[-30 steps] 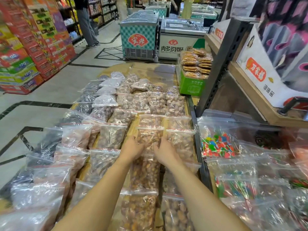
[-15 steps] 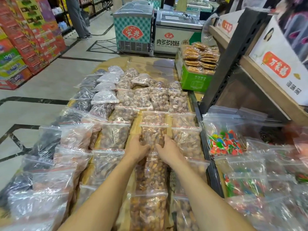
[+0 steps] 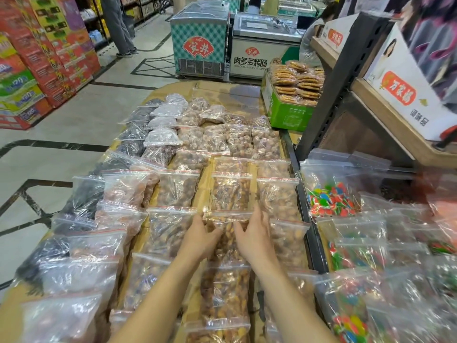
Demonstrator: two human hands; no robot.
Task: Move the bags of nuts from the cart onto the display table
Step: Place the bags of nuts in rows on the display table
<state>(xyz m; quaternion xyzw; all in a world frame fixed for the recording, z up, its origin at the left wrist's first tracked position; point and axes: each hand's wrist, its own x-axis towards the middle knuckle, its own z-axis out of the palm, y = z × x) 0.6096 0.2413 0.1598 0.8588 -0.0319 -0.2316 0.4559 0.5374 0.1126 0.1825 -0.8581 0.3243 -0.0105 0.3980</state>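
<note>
A clear zip bag of nuts [image 3: 228, 233] is held by both sides between the fingers of the left hand [image 3: 201, 237] and the right hand [image 3: 253, 237], lying flat among rows of bags near the bench's [image 3: 223, 91] right edge.

You see 安井 on the teal checked chest freezer [image 3: 200, 43], 肉多多烤肠 on the white chest freezer [image 3: 257, 55], 万家福 on the white cardboard box [image 3: 398, 87].

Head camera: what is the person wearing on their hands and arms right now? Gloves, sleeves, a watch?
Nothing shows on either. The left hand and right hand are bare, with no gloves, rings or watch visible. Both forearms are uncovered down to the bottom edge of the picture, so no sleeve or cuff comes into view.
</note>
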